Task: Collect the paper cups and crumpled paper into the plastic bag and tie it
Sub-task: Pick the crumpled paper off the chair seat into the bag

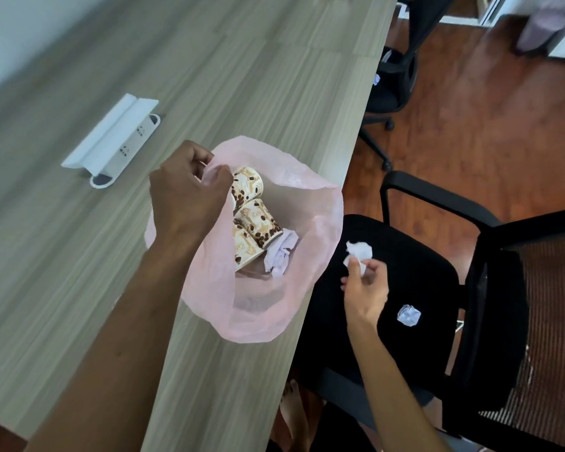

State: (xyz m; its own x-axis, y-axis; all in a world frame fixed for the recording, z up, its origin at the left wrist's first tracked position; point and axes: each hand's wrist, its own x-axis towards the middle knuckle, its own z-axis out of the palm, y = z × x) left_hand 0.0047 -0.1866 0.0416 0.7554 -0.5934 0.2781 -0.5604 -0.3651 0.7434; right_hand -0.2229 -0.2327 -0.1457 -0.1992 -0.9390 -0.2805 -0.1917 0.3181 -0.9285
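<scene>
The pink plastic bag (258,298) is lying open on the desk (79,256), right at the desk's near edge, with its mouth gaping upward. The left hand (183,203) is pinching the bag's far-left rim, its grip closed on the thin plastic and lifting that edge so the opening is staying wide. Inside the bag, three paper cups (253,223) printed with coffee beans are lying on their sides, touching one another, and a wad of crumpled paper (281,256) is resting against the cups toward the bag's chair side. The right hand (366,285) is hovering just beside the bag, out over the black chair seat (405,272), with its grip closed around a white paper ball (359,251) held at the fingertips. A second paper ball (409,315) is sitting on the chair seat, farther from the bag than the right hand and apart from it. On the desk beyond the bag, well apart from it, a white socket box (111,141) is standing with its lid raised. Another black chair (392,86) is standing along the desk's edge far past the bag, with something white and crumpled on its seat, too blurred to identify.
</scene>
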